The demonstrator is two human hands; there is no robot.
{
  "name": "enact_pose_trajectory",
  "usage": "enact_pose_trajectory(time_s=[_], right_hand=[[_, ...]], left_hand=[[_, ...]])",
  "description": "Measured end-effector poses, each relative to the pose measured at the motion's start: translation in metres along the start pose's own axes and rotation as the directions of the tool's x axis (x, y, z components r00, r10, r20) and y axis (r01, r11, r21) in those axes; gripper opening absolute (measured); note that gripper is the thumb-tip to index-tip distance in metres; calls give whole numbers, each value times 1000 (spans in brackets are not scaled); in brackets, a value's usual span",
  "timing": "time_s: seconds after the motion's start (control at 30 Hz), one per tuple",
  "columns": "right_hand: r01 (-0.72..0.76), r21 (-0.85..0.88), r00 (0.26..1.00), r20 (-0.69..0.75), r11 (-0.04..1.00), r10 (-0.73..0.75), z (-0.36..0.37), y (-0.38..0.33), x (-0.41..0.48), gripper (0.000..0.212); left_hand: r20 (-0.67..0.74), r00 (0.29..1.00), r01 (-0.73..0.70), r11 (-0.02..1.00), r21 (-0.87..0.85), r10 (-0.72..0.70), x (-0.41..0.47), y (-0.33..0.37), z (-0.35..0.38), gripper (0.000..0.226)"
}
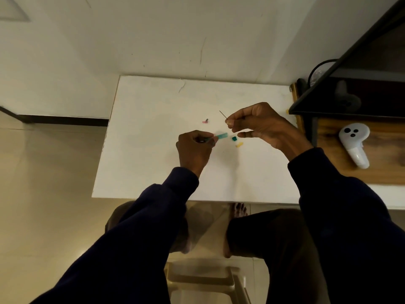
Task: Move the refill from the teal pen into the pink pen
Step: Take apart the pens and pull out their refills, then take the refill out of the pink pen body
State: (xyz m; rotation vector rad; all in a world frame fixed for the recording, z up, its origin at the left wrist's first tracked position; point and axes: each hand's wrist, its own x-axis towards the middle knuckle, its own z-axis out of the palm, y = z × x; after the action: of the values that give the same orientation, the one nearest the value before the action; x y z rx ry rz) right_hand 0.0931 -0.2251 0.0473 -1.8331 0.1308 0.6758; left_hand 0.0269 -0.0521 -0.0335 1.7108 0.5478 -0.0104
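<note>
My left hand grips the teal pen barrel, whose open end points right, just above the white table. My right hand pinches a thin dark refill between thumb and forefinger; the refill sticks up and to the left, clear of the barrel. A small teal cap piece and a yellow piece lie on the table below my right hand. A small pink piece with a dark tip lies farther back. The rest of the pink pen is not visible.
To the right stands a wooden shelf with a white controller and a dark frame above it. A wall runs behind the table. My knees and a plastic stool are below the table's front edge.
</note>
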Motion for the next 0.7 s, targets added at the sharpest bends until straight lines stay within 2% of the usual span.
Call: enact_pose_trajectory(time_s=[0.2,0.37,0.5,0.7], right_hand=[[6,-35,998,57,999,-4,-9,-18,-15,10],[13,-34,999,47,999,-12,-16,-28,-25,13],[8,-19,1000,25,1000,-8,-17,-28,-31,8],[-4,-2,1000,-22,1000,4,-13,-31,-40,7]], left_hand=[[-2,1000,-25,997,80,25,-2,-9,13,15],[4,999,-32,994,108,32,-4,-11,22,16],[24,997,-70,988,141,67,-7,-17,34,12],[33,992,-124,938,323,120,-15,-31,46,15]])
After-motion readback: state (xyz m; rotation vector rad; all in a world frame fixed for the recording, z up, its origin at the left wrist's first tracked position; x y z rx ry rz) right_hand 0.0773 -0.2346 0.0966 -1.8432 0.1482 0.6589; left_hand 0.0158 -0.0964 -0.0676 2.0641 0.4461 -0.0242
